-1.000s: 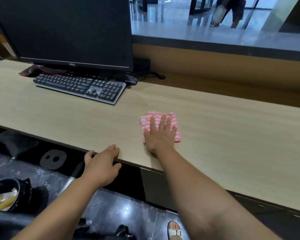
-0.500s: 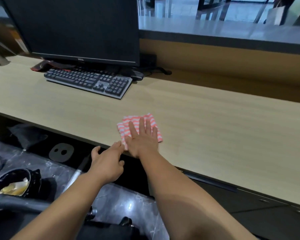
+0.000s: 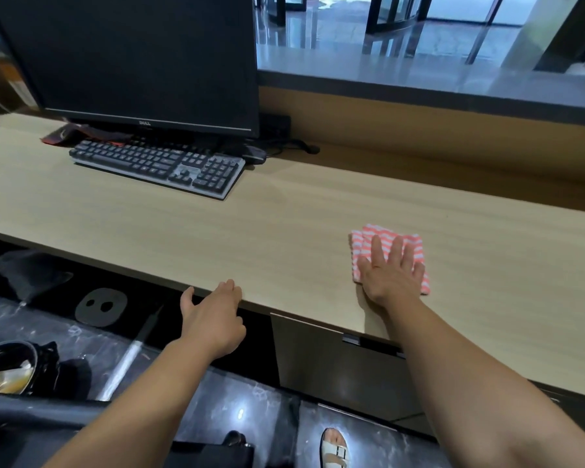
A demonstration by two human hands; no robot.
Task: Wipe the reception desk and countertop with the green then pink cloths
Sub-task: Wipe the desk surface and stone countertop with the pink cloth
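The pink cloth (image 3: pixel 408 240), folded into a small striped pad, lies on the tabletop (image 3: pixel 250 224) close to its near edge and right of the middle. The right hand (image 3: pixel 390 278) presses it down with a wide, flat grip: fingers straight and spread, nothing pinched, the heel of the palm on bare wood behind the pad. The left hand (image 3: pixel 210 319) rests on the near edge further left, its grip loose and holding nothing, and looks to be there as a brace. The step in hand seems to be the pink pass over the tabletop. To do it well, the whole palm should sit on the pad, not half off it, so the pressure drives the cloth and the skin does not drag. Long, overlapping strokes parallel to the near edge would suit the grain and leave no strips unwiped. The corners of the fold may curl under if pushed fast, so lead with the fingertips. Towards the left, the keyboard (image 3: pixel 156 163) and the mouse (image 3: pixel 254 153) with its cable sit before the monitor (image 3: pixel 132 62); wipe up to them gently or lift them. The raised countertop (image 3: pixel 419 76) along the far edge probably needs the same pass. No green cloth is in view.
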